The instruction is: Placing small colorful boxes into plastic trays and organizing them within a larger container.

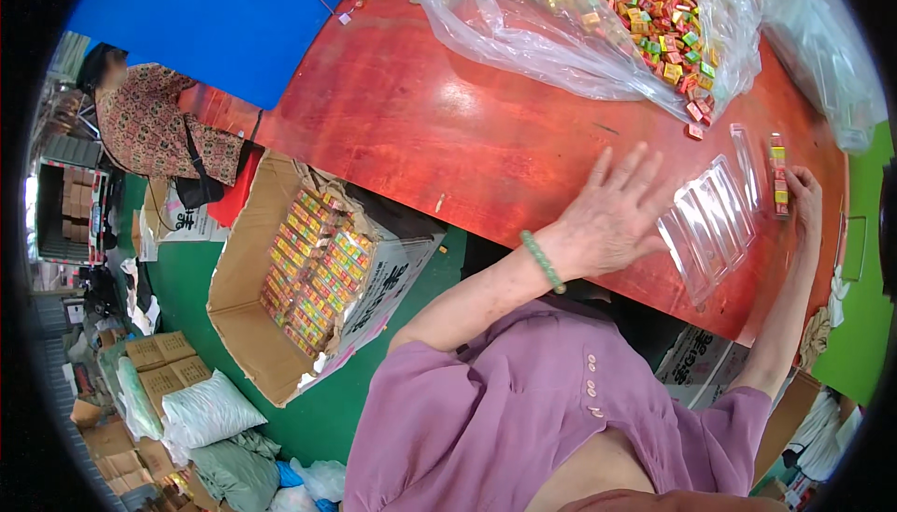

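Tray-filling step: clear plastic tray point(715, 222) is steadied on red tabletop point(448, 129) by flat, spread left hand point(612, 218); right hand point(802, 196) grip is closed on stacked candy row point(777, 174), alignment with an empty channel being called for next.

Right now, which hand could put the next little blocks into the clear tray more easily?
Probably the right hand: it touches a row of small coloured blocks beside the clear plastic tray. The left hand lies flat, steadying the tray's edge.

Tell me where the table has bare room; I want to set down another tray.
Bare red table lies between the plastic bag and the left hand. It is crowded around the clear tray, the right hand and the spilled candies.
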`<state>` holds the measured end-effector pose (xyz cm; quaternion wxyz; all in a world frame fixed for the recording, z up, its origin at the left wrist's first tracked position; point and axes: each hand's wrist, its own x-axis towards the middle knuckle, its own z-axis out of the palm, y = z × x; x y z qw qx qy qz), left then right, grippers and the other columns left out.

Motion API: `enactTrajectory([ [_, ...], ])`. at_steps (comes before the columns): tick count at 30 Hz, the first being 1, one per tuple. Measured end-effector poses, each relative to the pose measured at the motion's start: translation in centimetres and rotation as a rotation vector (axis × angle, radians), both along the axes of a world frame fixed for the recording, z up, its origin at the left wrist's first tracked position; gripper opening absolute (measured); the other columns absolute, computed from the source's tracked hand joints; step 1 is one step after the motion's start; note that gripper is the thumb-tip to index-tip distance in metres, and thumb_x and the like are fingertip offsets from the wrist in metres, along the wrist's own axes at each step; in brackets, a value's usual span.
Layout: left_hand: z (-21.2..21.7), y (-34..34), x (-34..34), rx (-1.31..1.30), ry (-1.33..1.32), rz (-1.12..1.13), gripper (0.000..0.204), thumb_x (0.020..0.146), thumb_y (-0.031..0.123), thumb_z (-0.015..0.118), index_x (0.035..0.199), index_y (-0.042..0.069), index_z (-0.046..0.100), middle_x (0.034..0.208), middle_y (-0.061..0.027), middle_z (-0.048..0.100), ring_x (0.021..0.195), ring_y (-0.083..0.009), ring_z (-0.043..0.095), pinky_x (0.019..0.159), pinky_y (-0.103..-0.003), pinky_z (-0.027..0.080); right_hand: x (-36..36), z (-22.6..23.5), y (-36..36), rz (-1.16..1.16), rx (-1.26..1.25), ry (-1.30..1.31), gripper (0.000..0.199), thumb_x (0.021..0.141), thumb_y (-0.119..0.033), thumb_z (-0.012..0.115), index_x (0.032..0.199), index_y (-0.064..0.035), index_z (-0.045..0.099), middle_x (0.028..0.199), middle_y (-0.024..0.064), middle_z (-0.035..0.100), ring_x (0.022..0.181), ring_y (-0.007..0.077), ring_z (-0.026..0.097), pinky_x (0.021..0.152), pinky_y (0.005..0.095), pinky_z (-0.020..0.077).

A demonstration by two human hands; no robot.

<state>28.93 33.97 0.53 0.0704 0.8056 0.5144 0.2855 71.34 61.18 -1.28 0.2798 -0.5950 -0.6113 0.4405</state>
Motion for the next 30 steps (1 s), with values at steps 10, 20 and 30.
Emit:
enactTrajectory([
  [10, 0.5, -1.7, -1.7, 0.012, -0.608, 0.208, 0.059, 0.089, 0.026, 0.071, 0.130, -0.009, 0.049, 0.118, -0.0265, 0.061, 0.108, -0.0359, 0.063, 0.093, -0.042, 0.052, -7.5, 6.5, -4.9, 0.122, -0.034, 0.421, 0.013, 0.099, -0.014, 0.058, 0.108, -0.0045, 0.063, 0.097, 0.0016, 0.067, 0.084, 0.0074, 0.063, 0.073, 0.0225, 0.0505],
  [20, -0.2, -2.5, -5.1, -0.423, -1.500, 0.215, 0.023, 0.093, 0.012, 0.067, 0.107, -0.003, 0.058, 0.094, -0.0063, 0.066, 0.082, -0.0086, 0.064, 0.071, -0.024, 0.053, -32.9, 4.6, -21.2, 0.225, -0.179, 0.570, 0.007, 0.094, -0.010, 0.066, 0.098, -0.0049, 0.064, 0.086, -0.0007, 0.064, 0.078, 0.0055, 0.059, 0.069, 0.0201, 0.0450],
  [30, 0.8, -7.1, -13.9, -0.455, -1.263, 0.501, 0.021, 0.095, 0.005, 0.061, 0.115, -0.003, 0.061, 0.098, -0.0051, 0.067, 0.087, -0.0093, 0.064, 0.073, -0.025, 0.054, -38.1, 5.2, -24.0, 0.463, -0.326, 0.349, 0.023, 0.094, -0.018, 0.067, 0.110, -0.0043, 0.061, 0.088, 0.0001, 0.064, 0.079, 0.0084, 0.061, 0.069, 0.0233, 0.0481],
])
